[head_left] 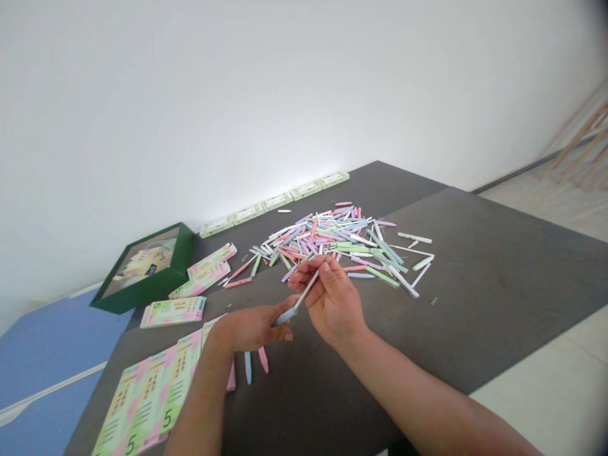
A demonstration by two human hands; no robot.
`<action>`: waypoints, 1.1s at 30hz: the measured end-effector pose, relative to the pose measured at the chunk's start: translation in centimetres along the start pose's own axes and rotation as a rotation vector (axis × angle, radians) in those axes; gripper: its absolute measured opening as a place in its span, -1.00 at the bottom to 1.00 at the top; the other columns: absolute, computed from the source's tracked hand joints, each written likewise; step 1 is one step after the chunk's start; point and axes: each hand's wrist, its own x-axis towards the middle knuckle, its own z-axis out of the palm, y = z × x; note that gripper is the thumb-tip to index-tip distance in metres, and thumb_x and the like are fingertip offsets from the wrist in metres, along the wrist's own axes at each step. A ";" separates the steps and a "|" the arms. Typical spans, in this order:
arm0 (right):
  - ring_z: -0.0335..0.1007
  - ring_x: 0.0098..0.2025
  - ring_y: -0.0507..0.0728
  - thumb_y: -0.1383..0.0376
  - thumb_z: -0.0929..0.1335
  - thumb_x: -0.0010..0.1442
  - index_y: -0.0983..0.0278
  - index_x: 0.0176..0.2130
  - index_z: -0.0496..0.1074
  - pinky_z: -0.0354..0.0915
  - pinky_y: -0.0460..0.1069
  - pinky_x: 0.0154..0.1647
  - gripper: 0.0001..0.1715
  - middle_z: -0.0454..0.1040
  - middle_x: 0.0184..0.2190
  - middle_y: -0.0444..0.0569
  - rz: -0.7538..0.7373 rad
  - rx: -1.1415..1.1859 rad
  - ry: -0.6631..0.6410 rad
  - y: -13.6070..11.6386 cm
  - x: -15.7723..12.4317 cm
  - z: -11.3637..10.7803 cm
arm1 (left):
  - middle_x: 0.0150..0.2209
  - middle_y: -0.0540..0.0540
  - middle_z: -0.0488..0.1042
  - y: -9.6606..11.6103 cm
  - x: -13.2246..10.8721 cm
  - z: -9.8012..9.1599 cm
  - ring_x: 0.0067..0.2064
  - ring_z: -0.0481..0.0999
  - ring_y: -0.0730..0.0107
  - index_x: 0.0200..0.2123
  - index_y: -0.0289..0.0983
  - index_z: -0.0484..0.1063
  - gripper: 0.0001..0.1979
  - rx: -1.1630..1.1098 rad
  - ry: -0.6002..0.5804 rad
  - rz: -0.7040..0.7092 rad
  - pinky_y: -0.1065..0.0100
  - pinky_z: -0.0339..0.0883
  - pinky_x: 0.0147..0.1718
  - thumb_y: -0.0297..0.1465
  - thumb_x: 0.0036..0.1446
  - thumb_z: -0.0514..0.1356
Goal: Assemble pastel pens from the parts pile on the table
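A white pen barrel (306,290) runs between my hands, with a pale blue pen cap (285,316) on its lower end. My left hand (249,328) grips the blue end, and my right hand (330,301) pinches the white end in its fingertips. Just behind my right hand lies a large heap of pastel pen parts (327,240) in pink, green, blue, lilac and white. A loose pale blue piece (247,368) and a pink piece (263,359) lie below my left hand.
Printed pink-and-green card packs (147,402) lie at the near left of the dark grey table (479,304). Several flat green-and-white packs (275,201) line the far edge. A green open box (147,266) sits at the left corner, above a blue surface (47,361).
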 end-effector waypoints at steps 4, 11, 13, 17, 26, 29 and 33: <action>0.45 -0.21 0.16 0.21 0.30 0.16 0.22 -0.33 0.40 0.29 0.14 -0.09 -0.86 0.47 -0.29 -0.04 -0.065 -0.172 -0.048 0.7 -2.3 -0.5 | -0.17 -0.07 0.52 0.6 -0.5 -0.2 -0.23 0.49 0.25 0.17 -0.20 0.11 -0.50 0.031 0.002 -0.020 0.38 0.27 -0.27 -0.23 0.17 0.01; 0.41 -0.16 0.18 0.26 0.30 0.18 0.22 -0.26 0.50 0.23 0.15 -0.04 -0.81 0.51 -0.26 0.04 -0.095 -0.474 -0.067 1.2 -4.2 -2.6 | -0.21 -0.04 0.54 0.9 -0.9 -0.4 -0.27 0.50 0.24 0.19 -0.21 0.12 -0.47 0.077 -0.005 -0.096 0.38 0.26 -0.33 -0.23 0.16 0.01; 0.41 -0.18 0.17 0.25 0.30 0.18 0.21 -0.25 0.50 0.24 0.12 -0.06 -0.80 0.52 -0.28 0.03 -0.087 -0.511 -0.079 1.1 -4.1 -2.6 | -0.17 -0.05 0.53 0.6 -0.9 -0.4 -0.27 0.50 0.23 0.19 -0.19 0.12 -0.47 0.079 -0.008 -0.088 0.37 0.27 -0.31 -0.22 0.15 0.02; 0.41 -0.24 0.14 0.22 0.29 0.18 0.22 -0.25 0.49 0.27 0.07 -0.12 -0.79 0.52 -0.32 0.00 -0.107 -0.545 -0.071 0.9 -3.8 -2.2 | -0.13 -0.07 0.51 0.0 -1.1 -0.4 -0.22 0.50 0.22 0.22 -0.20 0.05 -0.44 0.042 -0.011 -0.089 0.35 0.28 -0.25 -0.18 0.18 -0.02; 0.41 -0.16 0.15 0.20 0.31 0.15 0.24 -0.24 0.44 0.27 0.06 -0.11 -0.79 0.51 -0.24 0.02 -0.054 -0.514 -0.117 0.9 -4.2 -1.6 | -0.17 -0.10 0.53 -0.5 -1.3 -0.4 -0.21 0.50 0.24 0.19 -0.26 0.09 -0.47 -0.009 -0.035 -0.072 0.35 0.30 -0.23 -0.17 0.20 -0.06; 0.41 -0.13 0.16 0.21 0.31 0.14 0.24 -0.24 0.43 0.27 0.08 -0.09 -0.80 0.51 -0.23 0.02 -0.040 -0.486 -0.136 1.0 -4.2 -1.5 | -0.16 -0.10 0.53 -0.6 -1.4 -0.4 -0.20 0.50 0.24 0.17 -0.24 0.13 -0.48 -0.024 -0.027 -0.072 0.35 0.30 -0.23 -0.17 0.19 -0.03; 0.40 -0.14 0.15 0.21 0.34 0.11 0.24 -0.24 0.40 0.27 0.09 -0.07 -0.80 0.50 -0.22 0.01 -0.013 -0.451 -0.130 1.2 -4.2 -1.5 | -0.20 -0.08 0.55 -0.8 -1.5 -0.4 -0.23 0.51 0.21 0.13 -0.23 0.21 -0.52 -0.031 -0.016 -0.068 0.35 0.30 -0.26 -0.18 0.18 -0.01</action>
